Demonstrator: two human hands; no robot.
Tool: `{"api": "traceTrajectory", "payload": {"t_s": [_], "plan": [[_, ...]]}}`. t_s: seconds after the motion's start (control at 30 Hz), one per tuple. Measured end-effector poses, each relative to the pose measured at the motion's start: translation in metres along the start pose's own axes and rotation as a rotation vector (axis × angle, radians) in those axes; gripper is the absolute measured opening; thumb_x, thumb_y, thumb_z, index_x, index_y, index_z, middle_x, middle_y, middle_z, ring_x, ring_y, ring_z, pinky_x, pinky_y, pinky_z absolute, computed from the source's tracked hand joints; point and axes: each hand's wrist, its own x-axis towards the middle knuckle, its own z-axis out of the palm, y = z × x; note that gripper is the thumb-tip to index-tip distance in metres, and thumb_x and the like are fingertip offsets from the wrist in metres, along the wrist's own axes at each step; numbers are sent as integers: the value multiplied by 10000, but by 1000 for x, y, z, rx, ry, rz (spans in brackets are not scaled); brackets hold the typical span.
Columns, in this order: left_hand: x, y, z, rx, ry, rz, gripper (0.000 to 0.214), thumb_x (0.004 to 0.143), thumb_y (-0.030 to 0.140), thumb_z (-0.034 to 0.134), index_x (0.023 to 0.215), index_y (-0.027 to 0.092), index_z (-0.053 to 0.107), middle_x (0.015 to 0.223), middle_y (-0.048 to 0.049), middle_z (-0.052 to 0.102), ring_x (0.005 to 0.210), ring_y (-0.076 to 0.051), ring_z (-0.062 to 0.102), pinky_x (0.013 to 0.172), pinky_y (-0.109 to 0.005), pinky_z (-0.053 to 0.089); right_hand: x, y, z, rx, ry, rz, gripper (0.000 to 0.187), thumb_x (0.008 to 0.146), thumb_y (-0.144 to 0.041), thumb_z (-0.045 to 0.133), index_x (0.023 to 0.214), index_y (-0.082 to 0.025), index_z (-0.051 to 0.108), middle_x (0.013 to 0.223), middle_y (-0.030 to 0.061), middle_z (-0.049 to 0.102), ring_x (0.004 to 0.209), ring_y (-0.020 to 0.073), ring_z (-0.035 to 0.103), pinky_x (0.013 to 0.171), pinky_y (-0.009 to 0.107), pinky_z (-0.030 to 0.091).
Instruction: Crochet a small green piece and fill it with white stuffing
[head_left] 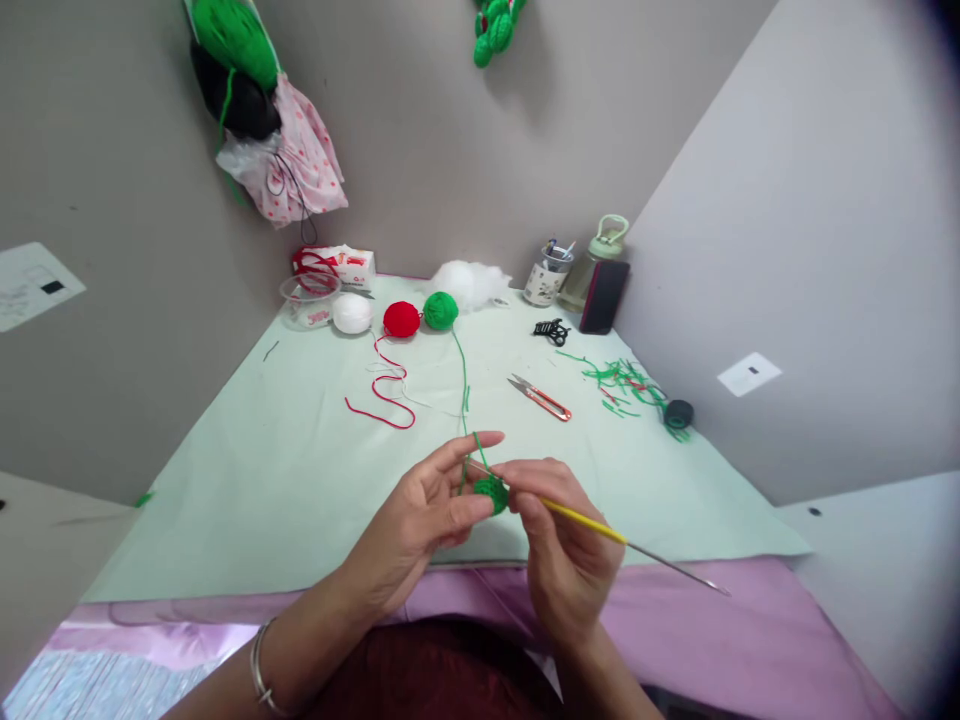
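Observation:
My left hand (424,515) pinches a small green crochet piece (491,492) between thumb and fingers, its index finger stretched out with green yarn (464,385) looped over it. In my right hand (566,540) is a crochet hook with a yellow grip (585,518), held like a pen. The hook's near end reaches the green piece, and its other metal end points down to the right. From my left index finger the yarn runs back to a green yarn ball (440,311). Where the hook tip meets the stitches is partly hidden by my fingers.
Beyond my hands lie a red yarn ball (402,319), a white yarn ball (352,314) and orange thread snips (540,397). Green yarn scraps (622,382), a black claw clip (553,331), a phone (604,297), a bottle (592,265) and a pen cup (547,277) are at the right.

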Motion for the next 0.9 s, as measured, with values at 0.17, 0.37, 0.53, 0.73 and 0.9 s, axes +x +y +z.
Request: {"api": "traceTrajectory", "payload": {"t_s": [0.17,0.37,0.53,0.73,0.9], "plan": [[2,2,3,-112,13,-58,674,776,259,912,1410,268,681,873,24,602,536,-20,268,468,-179,219,-3,4,-2,7,-40,-2,272,1009,-155,652,1128,-330,823,997,60,810,942,224,733,809,384,584],[6,3,-5,-192,-69,-153,652,812,200,831,1439,217,652,873,-6,646,517,-11,253,457,-150,230,7,11,2,416,34,323,151,979,-358,726,935,-263,834,848,25,715,613,124,634,570,272,538],[7,4,-9,-275,-168,-174,518,802,175,771,1319,176,744,826,23,566,486,5,229,425,-136,252,18,12,-1,567,89,531,202,873,-400,831,810,-212,796,743,4,675,541,95,566,515,233,479],[5,-4,-3,67,-12,39,563,843,213,830,1385,295,699,937,5,577,651,-70,500,489,-149,427,13,10,0,472,-57,490,183,916,-410,790,889,-234,831,825,32,704,684,140,619,614,272,513],[4,-7,-4,166,67,99,504,851,283,866,1337,308,732,889,33,534,636,-57,467,491,-144,423,9,10,3,203,-23,277,152,996,-324,706,977,-283,851,953,48,769,805,164,662,702,298,532]]}}
